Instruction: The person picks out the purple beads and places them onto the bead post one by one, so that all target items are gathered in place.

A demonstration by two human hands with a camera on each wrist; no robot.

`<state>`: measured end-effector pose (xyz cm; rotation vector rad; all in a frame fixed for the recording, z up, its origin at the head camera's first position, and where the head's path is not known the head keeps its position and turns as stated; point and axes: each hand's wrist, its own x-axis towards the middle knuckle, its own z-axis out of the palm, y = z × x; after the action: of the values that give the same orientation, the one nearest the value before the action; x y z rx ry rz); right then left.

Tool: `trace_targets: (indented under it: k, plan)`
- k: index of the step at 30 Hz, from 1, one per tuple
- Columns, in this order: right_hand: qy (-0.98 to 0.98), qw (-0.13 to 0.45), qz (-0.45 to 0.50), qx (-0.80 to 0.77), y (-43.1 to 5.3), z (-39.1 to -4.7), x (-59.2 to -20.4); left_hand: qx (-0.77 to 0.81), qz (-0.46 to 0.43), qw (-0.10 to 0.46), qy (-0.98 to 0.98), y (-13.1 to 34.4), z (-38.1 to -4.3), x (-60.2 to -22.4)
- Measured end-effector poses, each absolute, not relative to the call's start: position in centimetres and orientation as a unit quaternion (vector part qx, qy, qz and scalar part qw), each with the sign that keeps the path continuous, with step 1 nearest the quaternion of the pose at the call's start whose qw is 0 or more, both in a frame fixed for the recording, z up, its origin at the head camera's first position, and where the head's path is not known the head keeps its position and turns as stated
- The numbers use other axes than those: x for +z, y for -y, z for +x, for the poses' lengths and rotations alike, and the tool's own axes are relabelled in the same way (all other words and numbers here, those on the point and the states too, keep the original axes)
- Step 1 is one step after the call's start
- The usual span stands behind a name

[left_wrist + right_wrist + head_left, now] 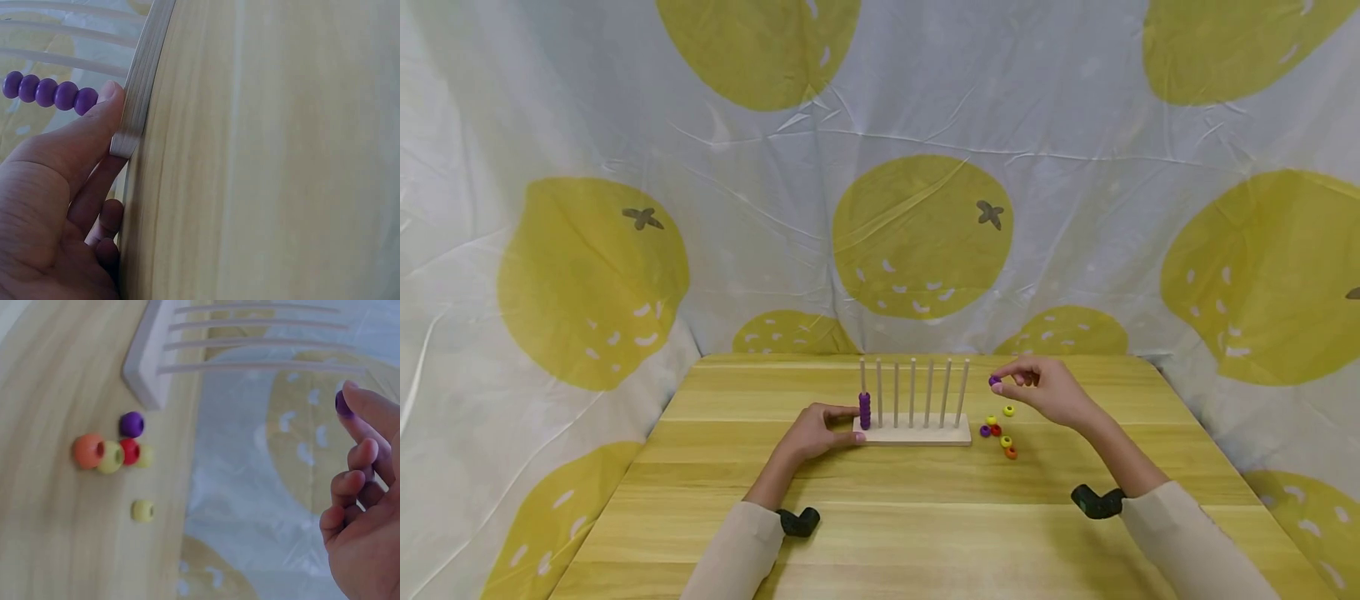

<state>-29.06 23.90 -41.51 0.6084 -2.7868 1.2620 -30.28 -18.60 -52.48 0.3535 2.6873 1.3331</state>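
Observation:
A wooden peg rack [917,433] with several upright pegs stands on the table. Its leftmost peg carries a stack of purple beads [865,412]; the other pegs are bare. My left hand [814,431] holds the left end of the base, thumb at the front, as the left wrist view also shows beside the purple stack [56,94]. Raised to the right of the rack, my right hand [1051,390] pinches one purple bead [342,404] between thumb and index finger. The other right fingers are loosely curled.
Loose beads lie right of the rack: a purple bead [985,431], a red bead [996,430], an orange bead [1011,452] and yellow beads [1008,411]. The wooden table [910,542] ends at a patterned cloth [917,125] behind.

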Motion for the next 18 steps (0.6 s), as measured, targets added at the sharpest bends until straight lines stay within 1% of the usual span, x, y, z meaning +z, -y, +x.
trace_targets:
  k: [10, 18]
  plan:
    - [0.886, 0.02, 0.209, 0.414, -21.6, -29.6, -38.7, 0.433, 0.115, 0.061, -0.892, 18.6, -30.2, -52.2]
    - [0.878, 0.028, 0.228, 0.42, -19.4, -30.3, -37.8, 0.442, 0.111, 0.057, -0.888, 18.5, -30.2, -52.4]
